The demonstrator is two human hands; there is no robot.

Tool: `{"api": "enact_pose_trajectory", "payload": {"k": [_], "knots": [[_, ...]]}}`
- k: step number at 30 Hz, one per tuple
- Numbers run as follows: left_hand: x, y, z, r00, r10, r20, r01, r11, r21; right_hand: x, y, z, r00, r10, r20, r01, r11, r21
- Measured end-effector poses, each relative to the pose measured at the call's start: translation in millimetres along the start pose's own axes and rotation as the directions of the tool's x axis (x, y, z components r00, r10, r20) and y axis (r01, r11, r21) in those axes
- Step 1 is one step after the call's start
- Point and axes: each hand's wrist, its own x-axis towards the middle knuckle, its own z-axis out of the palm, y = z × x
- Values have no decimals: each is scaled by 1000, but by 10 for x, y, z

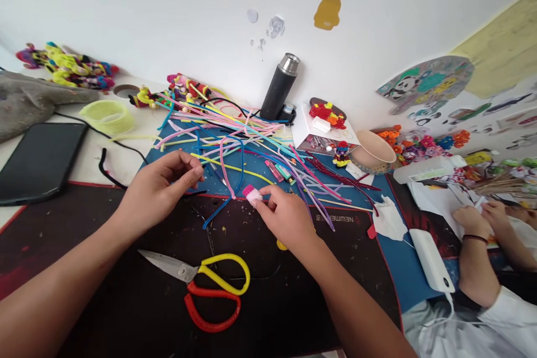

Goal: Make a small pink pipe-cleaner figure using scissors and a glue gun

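My right hand point(289, 215) pinches a small fuzzy pipe-cleaner piece point(253, 194), magenta at one end and pale pink at the other, between thumb and fingers. Off to the left, my left hand point(168, 179) is closed, its thumb against the curled fingers; whatever they hold, if anything, I cannot make out. A short black strip point(195, 194) lies just beside its fingertips. Below both hands, scissors point(191, 275) with one yellow and one red handle rest on the dark mat point(285, 302), blades pointing left. Many coloured pipe cleaners point(235, 128) are heaped beyond the hands.
A black thermos point(280, 86) stands by the wall. On the left lie a dark phone point(39, 159) and a yellow-green coil point(107, 117). A beige bowl point(373, 151), a white power bank point(432, 260) and a co-worker's hands point(474, 221) are on the right.
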Motion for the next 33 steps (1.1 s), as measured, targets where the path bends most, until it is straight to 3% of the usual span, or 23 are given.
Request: {"api": "enact_pose_trajectory", "payload": {"k": [10, 20, 23, 26, 29, 33], "knots": [[-4, 3, 22, 1000, 25, 3, -25, 997, 73, 307, -29, 82, 1000, 5, -14, -6, 995, -100], [-12, 2, 17, 995, 96, 31, -100, 978, 182, 271, -27, 75, 1000, 12, 18, -10, 993, -116], [11, -6, 12, 989, 112, 98, -136, 948, 287, 253, -16, 70, 1000, 21, 9, -20, 995, -100], [35, -52, 8, 962, 188, 198, -254, 880, 401, 216, 5, 60, 1000, 18, -17, -18, 1000, -13], [47, -94, 7, 902, 299, 311, -417, 791, 447, 137, 48, 70, 998, -7, -65, 15, 992, 122], [48, -115, 13, 827, 349, 441, -539, 715, 444, -16, 103, 119, 989, -59, -133, 93, 959, 269]]}}
